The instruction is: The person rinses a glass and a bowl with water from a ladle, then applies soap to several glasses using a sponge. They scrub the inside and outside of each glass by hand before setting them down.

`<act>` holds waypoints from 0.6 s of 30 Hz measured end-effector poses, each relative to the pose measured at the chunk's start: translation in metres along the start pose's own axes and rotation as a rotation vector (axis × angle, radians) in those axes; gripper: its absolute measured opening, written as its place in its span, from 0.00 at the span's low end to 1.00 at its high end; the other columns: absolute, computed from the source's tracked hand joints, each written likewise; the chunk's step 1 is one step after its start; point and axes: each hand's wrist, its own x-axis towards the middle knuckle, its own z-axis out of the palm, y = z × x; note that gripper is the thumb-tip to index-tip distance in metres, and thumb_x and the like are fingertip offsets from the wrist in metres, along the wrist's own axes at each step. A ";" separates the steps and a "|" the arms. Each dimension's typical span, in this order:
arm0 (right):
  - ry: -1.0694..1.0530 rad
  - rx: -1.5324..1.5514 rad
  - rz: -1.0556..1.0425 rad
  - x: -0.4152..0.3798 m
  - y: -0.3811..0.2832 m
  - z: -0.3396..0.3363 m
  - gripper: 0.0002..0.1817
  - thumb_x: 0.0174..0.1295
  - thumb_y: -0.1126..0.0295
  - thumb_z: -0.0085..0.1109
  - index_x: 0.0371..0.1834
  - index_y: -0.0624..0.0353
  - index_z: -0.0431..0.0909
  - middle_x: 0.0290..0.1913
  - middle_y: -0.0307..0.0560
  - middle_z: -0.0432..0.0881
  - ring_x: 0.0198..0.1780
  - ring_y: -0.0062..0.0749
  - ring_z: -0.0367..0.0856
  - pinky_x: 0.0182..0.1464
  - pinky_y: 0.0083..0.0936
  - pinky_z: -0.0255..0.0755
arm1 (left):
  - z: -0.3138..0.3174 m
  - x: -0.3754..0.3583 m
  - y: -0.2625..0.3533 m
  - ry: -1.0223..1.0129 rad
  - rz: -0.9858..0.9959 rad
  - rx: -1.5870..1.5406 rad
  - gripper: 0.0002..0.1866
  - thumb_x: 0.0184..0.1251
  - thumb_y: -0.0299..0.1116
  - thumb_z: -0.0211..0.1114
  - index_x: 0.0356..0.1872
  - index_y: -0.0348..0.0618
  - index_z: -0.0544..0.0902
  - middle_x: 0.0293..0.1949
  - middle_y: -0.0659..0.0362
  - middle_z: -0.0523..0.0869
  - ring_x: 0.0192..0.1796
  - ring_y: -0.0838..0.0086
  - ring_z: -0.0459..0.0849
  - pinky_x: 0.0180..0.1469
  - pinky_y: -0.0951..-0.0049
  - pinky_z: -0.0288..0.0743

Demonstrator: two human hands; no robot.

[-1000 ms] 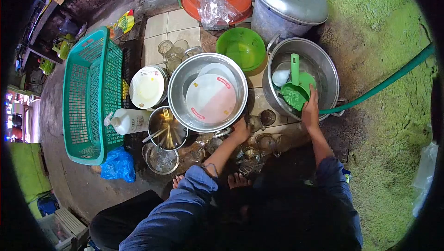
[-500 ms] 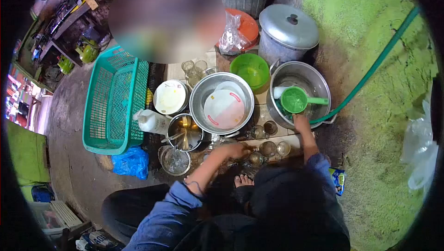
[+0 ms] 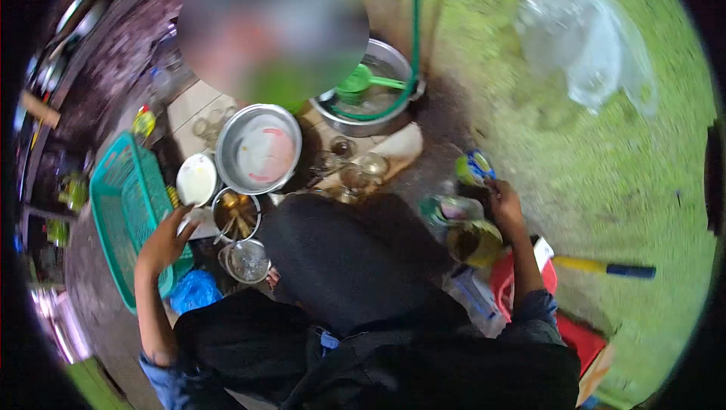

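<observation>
My left hand [image 3: 162, 247] hovers at the edge of the green plastic basket [image 3: 113, 232], fingers apart. By its fingertips is a white bottle [image 3: 202, 222], partly covered; contact cannot be made out. On the other side, my right hand [image 3: 507, 204] reaches down with bent fingers pinching the edge of a small blue-and-green packet [image 3: 473, 168] on the floor. Beneath that arm are a clear plastic container [image 3: 450, 210] and a round yellowish container [image 3: 475, 244], both blurred.
A metal basin [image 3: 291, 164] holds plates. Around it are glasses [image 3: 355, 176], a white bowl [image 3: 197, 181], a pot with cutlery [image 3: 237, 213] and a glass bowl [image 3: 248, 260]. Farther off, a large pot [image 3: 378, 124] holds a green dipper [image 3: 354, 85]. A red container [image 3: 503, 289] lies right.
The view has swung to the right. My right hand has left the large pot and reached the packet. My left hand has moved from the glasses over to the basket and white bottle.
</observation>
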 end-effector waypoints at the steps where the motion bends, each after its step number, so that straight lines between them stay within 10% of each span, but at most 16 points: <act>1: -0.039 -0.061 0.053 -0.006 0.008 -0.016 0.10 0.62 0.70 0.50 0.42 0.61 0.78 0.44 0.59 0.79 0.46 0.51 0.78 0.49 0.40 0.71 | 0.010 -0.006 -0.006 0.014 -0.015 -0.086 0.24 0.68 0.42 0.56 0.60 0.38 0.69 0.54 0.44 0.77 0.57 0.54 0.75 0.58 0.62 0.68; 4: -0.005 -0.183 0.070 -0.029 0.053 -0.034 0.13 0.61 0.67 0.48 0.37 0.63 0.80 0.38 0.60 0.81 0.42 0.52 0.80 0.45 0.40 0.73 | 0.025 -0.018 -0.034 -0.146 -0.092 0.007 0.24 0.69 0.40 0.55 0.60 0.37 0.68 0.54 0.44 0.78 0.55 0.55 0.78 0.56 0.63 0.70; 9: -0.607 -0.571 0.178 -0.061 0.106 -0.008 0.13 0.52 0.68 0.53 0.37 0.61 0.83 0.36 0.58 0.82 0.40 0.53 0.81 0.44 0.42 0.75 | 0.044 -0.013 -0.034 -0.164 -0.141 0.058 0.24 0.68 0.40 0.56 0.60 0.36 0.68 0.52 0.42 0.78 0.51 0.56 0.81 0.52 0.62 0.73; 14: -0.625 -0.551 0.217 -0.088 0.108 0.062 0.13 0.51 0.68 0.55 0.36 0.62 0.83 0.41 0.57 0.82 0.46 0.49 0.81 0.49 0.39 0.73 | 0.048 -0.010 0.020 -0.375 -0.382 0.113 0.24 0.68 0.41 0.55 0.61 0.38 0.69 0.49 0.43 0.81 0.51 0.59 0.81 0.53 0.63 0.73; 18: -0.356 -0.465 0.281 -0.094 0.112 0.111 0.14 0.54 0.66 0.53 0.36 0.63 0.83 0.45 0.58 0.81 0.49 0.48 0.79 0.52 0.37 0.72 | 0.066 0.004 -0.039 -0.372 -0.172 0.065 0.25 0.69 0.42 0.54 0.62 0.39 0.67 0.50 0.47 0.82 0.53 0.61 0.81 0.54 0.65 0.72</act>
